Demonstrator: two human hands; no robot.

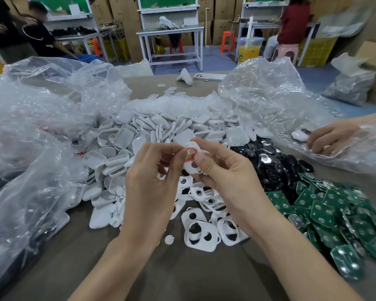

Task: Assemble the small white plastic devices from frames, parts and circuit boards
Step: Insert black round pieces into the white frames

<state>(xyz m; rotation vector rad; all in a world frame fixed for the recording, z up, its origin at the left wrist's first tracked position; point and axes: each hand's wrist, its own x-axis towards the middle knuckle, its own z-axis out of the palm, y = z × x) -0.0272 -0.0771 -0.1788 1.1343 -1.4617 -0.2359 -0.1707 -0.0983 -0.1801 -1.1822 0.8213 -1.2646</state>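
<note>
Piece in hand: a white frame point(188, 167), held up at the centre of the frame above the bench point(182, 276), with a red ring point(190, 148) at its upper opening.
Left hand point(152, 179) grip: narrow, thumb and forefinger pinching the red ring at the frame's top edge.
Right hand point(224, 172) grip: curled round the white frame, thumb on its face.
Step, as I judge it: seating the ring, an early stage for this unit; no board or shell is on it yet.
Stock left: loose frames point(202, 235) at lower centre, white shells point(152, 131) heaped above centre, dark discs point(269, 161) at centre right, green circuit boards point(326, 209) at lower right. All large piles, so most of the work looks undone.
Possibly finished: one white unit point(300, 135) by another person's hand point(332, 137) at the right edge; too blurred to confirm.
</note>
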